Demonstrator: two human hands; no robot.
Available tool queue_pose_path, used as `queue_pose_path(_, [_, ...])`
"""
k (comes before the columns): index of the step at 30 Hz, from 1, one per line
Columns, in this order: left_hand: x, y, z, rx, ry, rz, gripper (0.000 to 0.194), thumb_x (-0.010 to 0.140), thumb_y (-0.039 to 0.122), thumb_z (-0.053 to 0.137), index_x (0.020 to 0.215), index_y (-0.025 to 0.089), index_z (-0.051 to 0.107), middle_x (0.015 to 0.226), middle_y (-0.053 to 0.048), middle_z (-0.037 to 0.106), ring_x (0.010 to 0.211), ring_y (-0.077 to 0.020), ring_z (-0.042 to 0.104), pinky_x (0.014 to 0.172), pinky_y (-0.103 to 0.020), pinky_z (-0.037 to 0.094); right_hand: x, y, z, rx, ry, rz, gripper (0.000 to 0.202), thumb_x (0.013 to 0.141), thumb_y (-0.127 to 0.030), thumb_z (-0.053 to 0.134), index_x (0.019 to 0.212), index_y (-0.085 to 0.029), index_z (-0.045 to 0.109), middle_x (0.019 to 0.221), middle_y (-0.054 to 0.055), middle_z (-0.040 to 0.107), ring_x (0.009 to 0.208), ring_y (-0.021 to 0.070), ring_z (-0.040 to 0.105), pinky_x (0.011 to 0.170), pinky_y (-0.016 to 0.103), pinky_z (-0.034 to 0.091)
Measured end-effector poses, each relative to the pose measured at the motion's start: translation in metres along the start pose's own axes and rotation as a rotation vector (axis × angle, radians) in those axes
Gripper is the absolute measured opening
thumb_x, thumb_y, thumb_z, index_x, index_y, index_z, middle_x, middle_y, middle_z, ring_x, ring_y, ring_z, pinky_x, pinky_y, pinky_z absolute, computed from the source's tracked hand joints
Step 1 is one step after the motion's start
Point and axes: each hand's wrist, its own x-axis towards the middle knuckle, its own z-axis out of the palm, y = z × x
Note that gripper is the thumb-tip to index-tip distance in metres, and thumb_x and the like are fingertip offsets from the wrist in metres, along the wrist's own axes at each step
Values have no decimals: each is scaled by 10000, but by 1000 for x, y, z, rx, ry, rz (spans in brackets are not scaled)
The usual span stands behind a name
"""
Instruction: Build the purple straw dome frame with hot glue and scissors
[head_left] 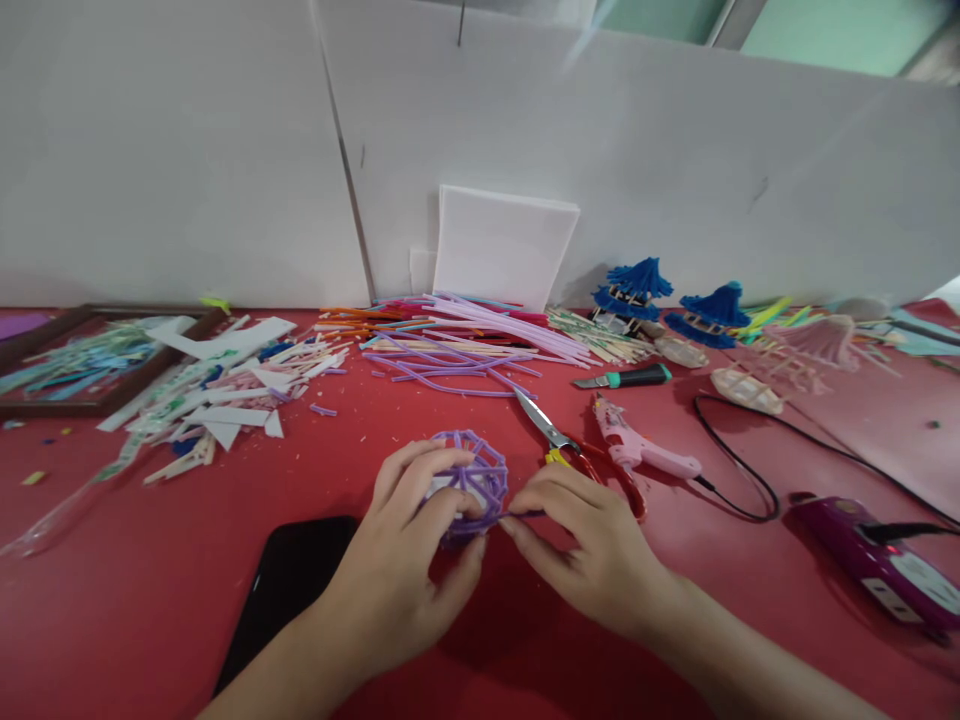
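Phone (pixel 289 580) (partly hidden), scissors (pixel 543 421); near hands (pixel 592 540)

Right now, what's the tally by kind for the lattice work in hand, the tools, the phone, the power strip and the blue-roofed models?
Purple lattice piece: 1
Scissors: 1
Utility knife: 1
Hot glue gun: 1
Smartphone: 1
Power strip: 1
Blue-roofed models: 2
Total: 8

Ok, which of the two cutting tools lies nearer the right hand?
The steel scissors with red and yellow handles, just beyond the right hand; the black-and-green craft knife lies farther off.
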Motion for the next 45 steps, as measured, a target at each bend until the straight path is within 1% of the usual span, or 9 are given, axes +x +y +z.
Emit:
queue_pose_path(7, [0, 0, 0, -5, -11, -8, 152, 813, 141, 560, 951, 200, 581, 1243, -112, 510, 1218, -307, 391, 991, -500, 415, 0, -1, 0, -3, 3, 12, 57, 862, -181, 581, 859, -200, 635, 781, 30, 667, 711, 153, 627, 634, 259, 507])
queue_pose_path(14, [1, 1, -1, 16, 3, -5, 138, 809, 160, 573, 939, 202, 590, 1255, -112, 511, 1215, -314, 391, 1000, -517, 398, 1, 2, 0, -21, -41, 44, 206, 873, -211, 586, 1072, -196, 633, 896, 67, 696, 789, 179, 661, 714, 303, 550])
queue_pose_path(20, [0, 1, -2, 50, 17, -1, 162, 799, 160, 580, 954, 208, 588, 1274, -110, 500, 1224, -322, 376, 1014, -529, 378, 4, 5, 0, 83, -49, 22, 160, 852, -171, 614, 1003, -198, 658, 897, 52, 715, 806, 159, 677, 741, 272, 546])
queue_pose_path(28, [0, 2, -3, 42, 60, 14, 277, 792, 167, 572, 1064, 195, 524, 1279, -129, 496, 1205, -310, 407, 1013, -516, 376, 4, 4, -1, 84, -30, 4, 115, 853, -174, 605, 958, -198, 646, 853, 49, 708, 770, 157, 670, 707, 266, 545])
queue_pose_path(33, [0, 2, 0, 46, 27, 12, 224, 818, 158, 563, 1038, 199, 547, 1288, -118, 479, 1211, -302, 388, 1023, -508, 361, 3, 1, 1, 110, -14, 39, 115, 836, -149, 628, 936, -198, 655, 845, 41, 706, 762, 151, 662, 700, 253, 538])
queue_pose_path(38, [0, 3, 0, 30, 38, 0, 171, 829, 162, 563, 994, 207, 561, 1274, -104, 501, 1201, -297, 411, 1023, -505, 354, 2, -3, 3, 162, -13, 66, 126, 836, -128, 603, 934, -187, 655, 827, 39, 693, 743, 139, 648, 679, 238, 532])
queue_pose_path(40, [1, 3, -2, -19, 86, -24, 141, 860, 165, 526, 992, 210, 542, 1246, -101, 516, 1178, -276, 437, 1000, -479, 378, 2, -4, 3, 163, -7, 72, 133, 831, -114, 589, 926, -184, 652, 813, 39, 686, 722, 137, 640, 662, 238, 528])
queue_pose_path(42, [2, 0, -4, -69, 182, -78, 89, 897, 159, 471, 946, 215, 520, 1158, -87, 553, 1111, -241, 484, 945, -435, 419, 2, -4, 4, 159, 3, 75, 130, 824, -107, 591, 912, -179, 653, 797, 39, 681, 702, 133, 634, 649, 233, 523])
queue_pose_path(45, [4, -6, -6, -92, 269, -137, 129, 928, 150, 422, 851, 221, 498, 1001, -53, 599, 991, -203, 531, 866, -384, 447, 1, -3, 5, 157, 18, 78, 124, 820, -108, 609, 911, -174, 662, 791, 35, 684, 703, 127, 637, 657, 222, 525])
